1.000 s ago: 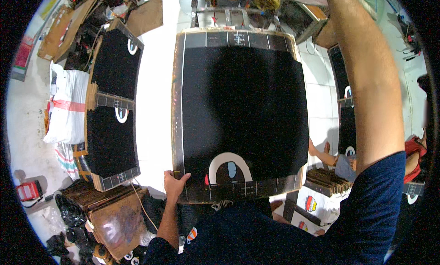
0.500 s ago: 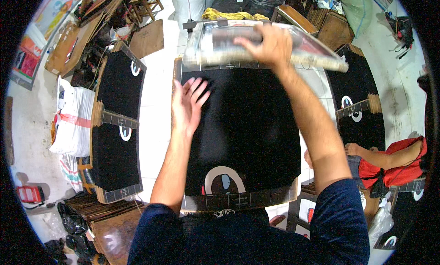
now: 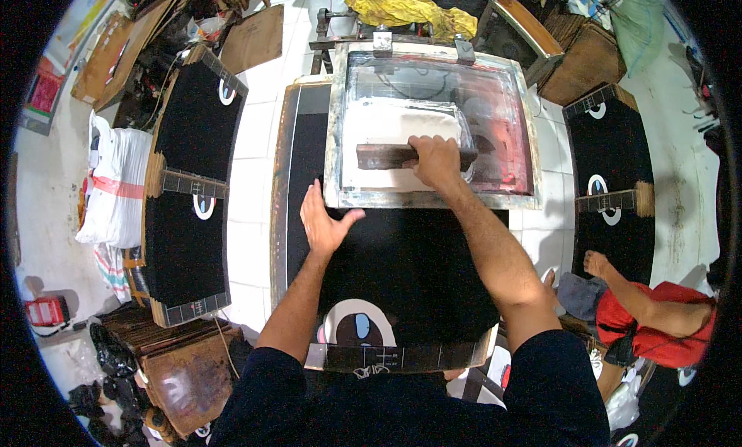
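Observation:
A screen-printing frame (image 3: 334, 138) lies over the far part of a black cloth panel (image 3: 402, 261) on a board. White ink (image 3: 386, 122) is spread on its mesh, with red smears on the right side. My right hand (image 3: 438, 163) is closed around the wooden handle of a squeegee (image 3: 375, 156), which rests across the mesh at the ink's near side. By the frame's near left corner, my left hand (image 3: 325, 224) is open, thumb apart; whether it touches the frame I cannot tell. A printed eye shape (image 3: 362, 325) shows on the cloth's near end.
Boards with black cloth stand at the left (image 3: 182, 238) and right (image 3: 614, 153). At the lower right is another person's arm (image 3: 649, 300) with a red garment. A yellow cloth (image 3: 413, 10) lies beyond the frame. White sacks (image 3: 116, 180) stand far left.
The frame, tilted up and blurred earlier, now lies down over the cloth. My right hand has come nearer and grips the squeegee. My left hand has moved slightly nearer, toward the frame's corner.

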Demonstrator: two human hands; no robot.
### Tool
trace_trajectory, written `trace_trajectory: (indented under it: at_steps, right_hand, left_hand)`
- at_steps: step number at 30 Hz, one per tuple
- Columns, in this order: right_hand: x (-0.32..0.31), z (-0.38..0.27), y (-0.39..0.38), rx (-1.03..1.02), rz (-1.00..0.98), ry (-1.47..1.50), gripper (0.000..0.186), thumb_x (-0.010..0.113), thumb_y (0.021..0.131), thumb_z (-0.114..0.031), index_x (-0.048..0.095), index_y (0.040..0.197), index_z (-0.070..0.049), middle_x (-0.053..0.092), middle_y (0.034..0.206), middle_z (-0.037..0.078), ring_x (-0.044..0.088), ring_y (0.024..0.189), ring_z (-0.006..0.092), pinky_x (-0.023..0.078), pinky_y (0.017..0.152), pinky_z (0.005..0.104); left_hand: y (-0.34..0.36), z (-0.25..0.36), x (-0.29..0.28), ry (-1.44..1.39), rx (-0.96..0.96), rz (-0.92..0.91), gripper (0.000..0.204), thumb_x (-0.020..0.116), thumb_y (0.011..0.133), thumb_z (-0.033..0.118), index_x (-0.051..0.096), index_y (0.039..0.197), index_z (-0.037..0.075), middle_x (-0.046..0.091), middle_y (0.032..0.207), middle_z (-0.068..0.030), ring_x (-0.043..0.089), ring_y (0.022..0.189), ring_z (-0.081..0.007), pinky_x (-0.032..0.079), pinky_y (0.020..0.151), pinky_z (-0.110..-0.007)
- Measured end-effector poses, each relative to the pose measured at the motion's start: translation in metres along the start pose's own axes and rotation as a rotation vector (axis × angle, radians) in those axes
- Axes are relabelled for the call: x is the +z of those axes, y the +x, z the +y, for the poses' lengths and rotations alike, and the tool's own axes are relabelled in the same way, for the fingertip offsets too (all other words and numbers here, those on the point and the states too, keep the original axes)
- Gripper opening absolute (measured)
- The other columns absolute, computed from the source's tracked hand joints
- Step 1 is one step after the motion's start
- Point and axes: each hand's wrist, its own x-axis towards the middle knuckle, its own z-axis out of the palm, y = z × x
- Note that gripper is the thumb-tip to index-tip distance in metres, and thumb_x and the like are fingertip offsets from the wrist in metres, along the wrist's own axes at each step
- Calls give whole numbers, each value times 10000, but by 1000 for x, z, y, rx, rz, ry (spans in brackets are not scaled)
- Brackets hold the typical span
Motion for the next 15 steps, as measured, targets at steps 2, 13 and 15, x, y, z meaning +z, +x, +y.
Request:
trace_trajectory:
  at_steps: [2, 13, 15]
  right_hand:
    - [3, 14, 34, 5, 81, -68, 337, 789, 763, -149, 684, 1083, -155, 700, 970, 44, 670, 975, 294, 473, 849, 501]
    - [35, 33, 101, 9, 265, -133, 127, 663, 867, -139, 676, 991, -161, 698, 974, 39, 669, 971, 275, 458, 783, 491]
    - [28, 22, 71, 4, 229, -137, 166, 719, 836, -156, 661, 992, -152, 688, 980, 39, 660, 982, 280, 454, 792, 484]
  left_hand:
    - [-2, -5, 4, 114, 135, -21, 1220, 866, 680, 665, 384, 1516, -81, 477, 1501, -288, 430, 1442, -414, 330, 1182, -560]
    - [2, -2, 4, 203, 64, -115, 1194, 831, 735, 681, 371, 1516, -96, 480, 1482, -303, 433, 1438, -416, 328, 1192, -572]
    - [3, 0, 3, 197, 52, -134, 1184, 826, 745, 676, 367, 1517, -95, 473, 1489, -299, 425, 1443, -417, 319, 1200, -566]
